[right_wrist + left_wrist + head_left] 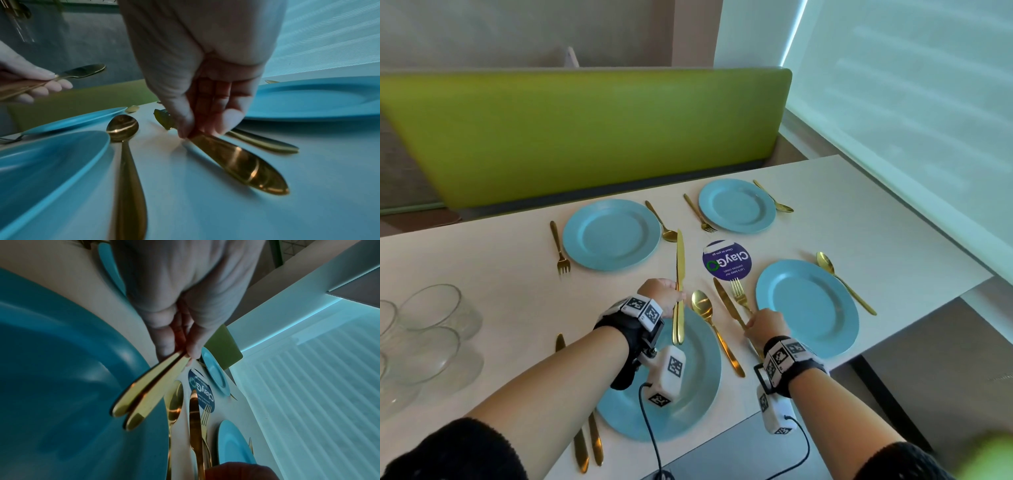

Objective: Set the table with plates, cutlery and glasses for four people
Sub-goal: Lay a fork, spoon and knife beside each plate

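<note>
Plates: four blue ones on the white table (859,219) around a round purple sticker (727,260); far-left plate (611,234), far-right plate (737,205), near-right plate (806,303) and near-left plate (688,404), none with food on it.
Left hand (661,296): just nearer than the sticker and to its left, fingers curled round two gold knives (680,287) held together above the table, handles over the near-left plate.
Right hand (765,325): nearer than the sticker, fingertips pinching the handle of a gold knife (726,301) lying on the table beside a fork (739,294).
Spoon (714,329): lies between the near-left plate and that knife.
Glasses (428,329): clear, grouped on the table well left of the sticker, nothing visible inside.
Other cutlery: a gold fork and spoon flank each far plate; one spoon lies right of the near-right plate.
</note>
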